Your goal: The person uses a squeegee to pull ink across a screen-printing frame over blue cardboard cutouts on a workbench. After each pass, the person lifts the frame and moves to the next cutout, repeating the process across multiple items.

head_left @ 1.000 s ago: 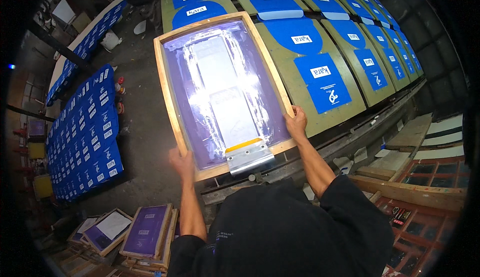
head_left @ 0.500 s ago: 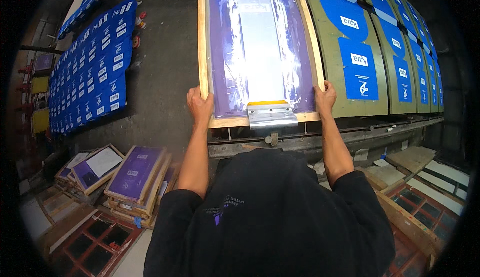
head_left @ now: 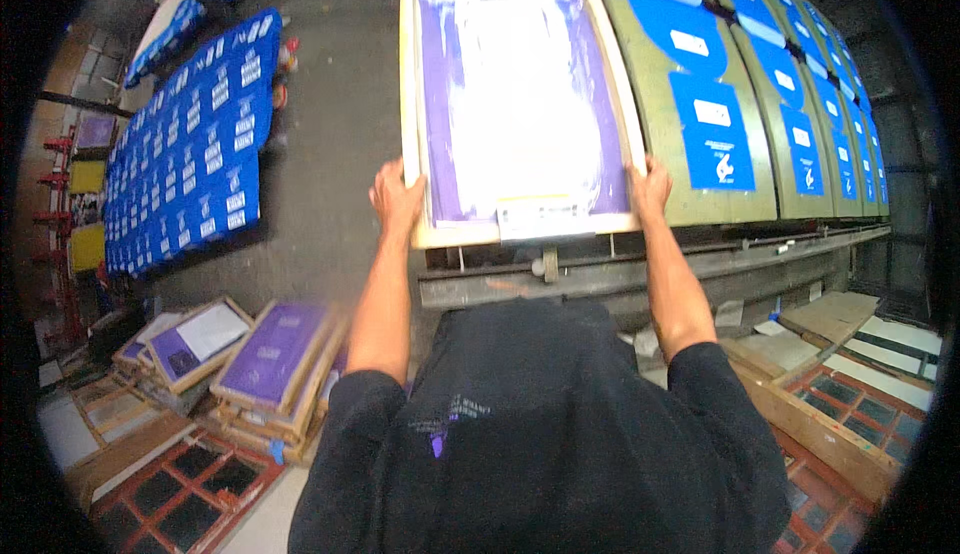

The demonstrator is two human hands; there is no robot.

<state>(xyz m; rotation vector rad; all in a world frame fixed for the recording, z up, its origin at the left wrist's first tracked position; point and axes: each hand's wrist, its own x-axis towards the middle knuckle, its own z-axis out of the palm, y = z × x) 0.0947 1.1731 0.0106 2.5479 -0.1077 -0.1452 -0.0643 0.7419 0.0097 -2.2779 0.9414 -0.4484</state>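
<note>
Head view: a wooden-framed printing screen (head_left: 520, 104) with purple mesh and a bright white centre is held over the long counter (head_left: 700, 214). The left hand (head_left: 398, 199) has its grip closed on the screen's near left corner; the right hand (head_left: 650, 182) has its grip closed on the near right corner. To the right of the screen, blue printed sheets (head_left: 712, 129) lie in a row along the counter. To its left, blue printed sheets (head_left: 190, 154) cover the floor; below-left, stacked screens (head_left: 270, 364) lie piled
</note>
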